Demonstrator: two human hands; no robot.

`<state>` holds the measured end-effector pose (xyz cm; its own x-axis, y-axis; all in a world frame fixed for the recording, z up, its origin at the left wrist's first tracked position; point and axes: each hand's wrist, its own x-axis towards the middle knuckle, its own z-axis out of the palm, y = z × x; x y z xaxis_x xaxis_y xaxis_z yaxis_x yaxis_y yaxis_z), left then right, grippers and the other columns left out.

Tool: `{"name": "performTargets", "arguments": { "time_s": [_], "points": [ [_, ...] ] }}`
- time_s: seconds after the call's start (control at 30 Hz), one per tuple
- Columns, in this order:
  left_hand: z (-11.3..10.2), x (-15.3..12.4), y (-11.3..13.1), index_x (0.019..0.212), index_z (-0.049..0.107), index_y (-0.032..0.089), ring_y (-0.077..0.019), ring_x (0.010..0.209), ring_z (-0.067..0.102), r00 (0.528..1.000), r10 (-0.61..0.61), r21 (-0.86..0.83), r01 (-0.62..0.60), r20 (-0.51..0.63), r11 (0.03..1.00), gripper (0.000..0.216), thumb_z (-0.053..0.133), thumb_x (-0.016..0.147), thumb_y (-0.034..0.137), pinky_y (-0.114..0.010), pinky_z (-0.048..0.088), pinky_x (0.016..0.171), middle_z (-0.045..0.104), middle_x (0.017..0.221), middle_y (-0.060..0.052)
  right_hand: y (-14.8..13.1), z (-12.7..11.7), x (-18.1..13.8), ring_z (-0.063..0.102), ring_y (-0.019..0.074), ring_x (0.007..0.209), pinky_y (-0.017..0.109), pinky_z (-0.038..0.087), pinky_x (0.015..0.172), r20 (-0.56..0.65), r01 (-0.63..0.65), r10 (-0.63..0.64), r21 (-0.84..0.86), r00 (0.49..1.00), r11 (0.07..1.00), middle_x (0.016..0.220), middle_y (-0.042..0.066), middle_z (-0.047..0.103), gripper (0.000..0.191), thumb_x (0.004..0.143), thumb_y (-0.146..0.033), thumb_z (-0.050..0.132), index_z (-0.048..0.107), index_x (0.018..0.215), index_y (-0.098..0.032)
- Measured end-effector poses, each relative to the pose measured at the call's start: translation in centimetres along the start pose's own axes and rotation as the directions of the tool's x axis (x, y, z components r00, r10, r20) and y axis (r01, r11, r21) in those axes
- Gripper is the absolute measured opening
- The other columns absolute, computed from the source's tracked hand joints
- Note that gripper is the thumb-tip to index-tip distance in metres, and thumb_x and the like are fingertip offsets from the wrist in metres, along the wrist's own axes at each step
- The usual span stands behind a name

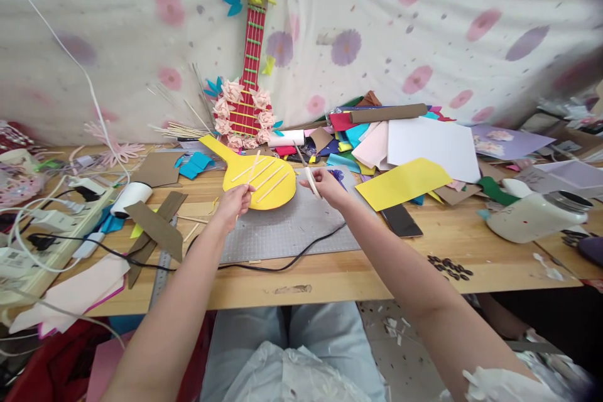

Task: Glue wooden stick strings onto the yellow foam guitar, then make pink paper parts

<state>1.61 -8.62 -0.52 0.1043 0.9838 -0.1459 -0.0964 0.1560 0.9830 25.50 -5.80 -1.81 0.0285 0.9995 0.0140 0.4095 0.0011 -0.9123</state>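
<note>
My left hand (235, 204) pinches a thin pale wooden stick (255, 164), held slanting upward over a yellow guitar-shaped piece (288, 188). Several similar sticks lie in slanted rows across the yellow surface. To the right of it, my right hand (327, 185) grips white-handled scissors (309, 177), whose blades point up and away from me. The blades are apart from the stick. Beneath both hands lies a grey cutting mat (292, 235).
A red toy guitar with paper flowers (252, 63) leans on the back curtain. Coloured sheets (431, 144) pile up at back right. A black cable (282, 268) crosses the mat. A power strip (61, 239) lies left, a white bottle (537, 217) right, dark beads (450, 268) near the front edge.
</note>
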Motion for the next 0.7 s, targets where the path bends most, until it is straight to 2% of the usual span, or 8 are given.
{"name": "performTargets", "arguments": {
  "time_s": [0.03,0.1,0.2,0.3,0.43,0.63,0.7],
  "points": [
    [0.2,-0.1,-0.2,0.07,0.046,0.015,-0.0017,0.034,0.018,0.999,0.034,0.007,-0.034,-0.012,0.999,0.016,0.046,0.073,0.031,-0.014,0.011,0.034,0.023,0.044,0.01,-0.4,0.3,-0.1,0.048,0.0091,0.058,0.021,0.037,0.053,0.004,0.05,-0.05,0.0,0.999,0.999,0.07,-0.003,0.053,0.043,0.056,-0.046,0.065,0.044,0.082,-0.018],
    [0.7,-0.1,-0.4,0.067,0.045,0.016,-0.002,0.034,0.019,0.994,0.1,0.019,-0.099,-0.051,0.995,0.017,0.045,0.074,0.031,-0.014,0.012,0.035,0.024,0.044,0.009,-1.3,0.9,-0.4,0.047,0.0097,0.061,0.022,0.036,0.056,0.052,0.157,-0.152,-0.105,0.987,0.982,0.072,-0.004,0.052,0.048,0.053,-0.047,0.067,0.043,0.083,-0.019],
    [1.4,0.2,-0.5,0.066,0.044,0.017,-0.0025,0.035,0.019,0.978,0.18,0.023,-0.179,-0.104,0.984,0.018,0.044,0.074,0.032,-0.015,0.012,0.036,0.024,0.043,0.009,-2.6,1.8,-0.8,0.048,0.0116,0.067,0.023,0.036,0.059,0.226,0.286,-0.231,-0.251,0.946,0.925,0.079,-0.002,0.053,0.05,0.055,-0.05,0.065,0.043,0.087,-0.019],
    [2.0,0.5,-0.3,0.065,0.044,0.017,-0.0031,0.036,0.019,0.969,0.216,0.037,-0.213,-0.121,0.976,0.018,0.044,0.075,0.032,-0.016,0.012,0.037,0.024,0.043,0.009,-3.6,2.8,-1.1,0.05,0.0134,0.071,0.023,0.036,0.06,0.359,0.359,-0.237,-0.324,0.903,0.875,0.086,0.002,0.056,0.052,0.057,-0.054,0.063,0.045,0.09,-0.018],
    [2.1,0.7,-0.2,0.065,0.044,0.017,-0.0037,0.037,0.019,0.962,0.253,0.094,-0.244,-0.101,0.965,0.016,0.044,0.074,0.03,-0.017,0.012,0.038,0.023,0.043,0.009,-4.7,3.9,-1.0,0.052,0.0147,0.072,0.022,0.035,0.059,0.476,0.442,-0.228,-0.405,0.849,0.8,0.088,0.005,0.059,0.051,0.063,-0.061,0.055,0.05,0.088,-0.017],
    [1.2,1.1,-0.8,0.066,0.048,0.016,-0.005,0.038,0.022,0.943,0.326,0.204,-0.307,-0.065,0.929,0.019,0.044,0.074,0.032,-0.019,0.015,0.039,0.027,0.044,0.007,-6.1,3.9,-0.9,0.054,0.0167,0.076,0.023,0.036,0.059,0.547,0.5,-0.202,-0.475,0.813,0.724,0.095,0.008,0.06,0.06,0.062,-0.07,0.049,0.05,0.09,-0.017],
    [1.2,1.3,-0.9,0.065,0.049,0.016,-0.0055,0.039,0.025,0.932,0.352,0.235,-0.324,-0.086,0.916,0.019,0.044,0.074,0.032,-0.019,0.018,0.039,0.029,0.044,0.007,-6.5,3.8,-0.9,0.055,0.0174,0.077,0.023,0.036,0.059,0.56,0.498,-0.173,-0.501,0.81,0.708,0.096,0.009,0.06,0.061,0.062,-0.071,0.048,0.05,0.091,-0.017]
  ]
}}
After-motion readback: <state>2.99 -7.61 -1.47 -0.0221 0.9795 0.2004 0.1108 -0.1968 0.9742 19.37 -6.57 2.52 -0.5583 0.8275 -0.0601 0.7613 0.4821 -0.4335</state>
